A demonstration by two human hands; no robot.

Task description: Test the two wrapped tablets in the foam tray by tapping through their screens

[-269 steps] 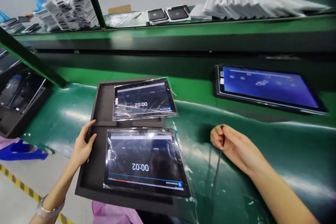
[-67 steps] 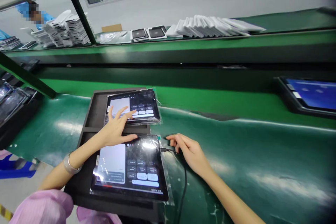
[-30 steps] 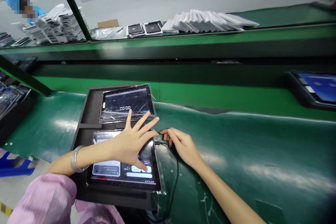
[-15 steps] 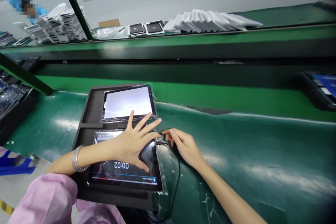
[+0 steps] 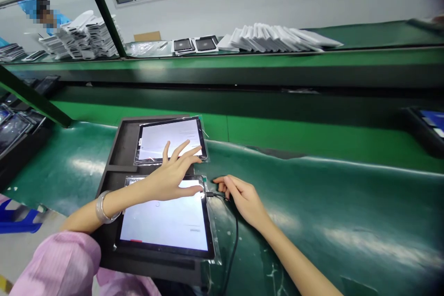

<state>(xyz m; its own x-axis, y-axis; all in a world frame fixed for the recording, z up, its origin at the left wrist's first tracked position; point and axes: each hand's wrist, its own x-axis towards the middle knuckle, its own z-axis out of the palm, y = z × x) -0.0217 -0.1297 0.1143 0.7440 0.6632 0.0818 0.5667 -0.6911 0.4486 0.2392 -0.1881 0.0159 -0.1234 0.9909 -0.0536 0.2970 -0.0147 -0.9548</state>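
Over the gap between two tablets, my left hand [image 5: 175,173] is open with fingers spread. Its thumb is by the right edge of the near tablet [image 5: 163,226], whose screen is now white. The far tablet [image 5: 163,136] also has a lit white screen, partly behind my fingers. Both tablets are in clear film in a dark tray [image 5: 120,169]. A black cable [image 5: 236,236] has its plug at the near tablet's right edge. My right hand [image 5: 244,199] is curled beside that plug, with the cable passing at its fingers; what they grip is hidden.
A green rail and shelf run behind, bearing white sleeves [image 5: 274,39], two dark tablets [image 5: 206,44] and stacked white packs [image 5: 86,34]. Wrapped devices [image 5: 17,125] are at the left. Another device [image 5: 425,127] sits far right. A person in blue [image 5: 31,7] is back left.
My left hand has lifted back off the near tablet, its thumb moving up to the right edge. That screen went from a dark 00:02 display to white. My right hand stays by the cable.
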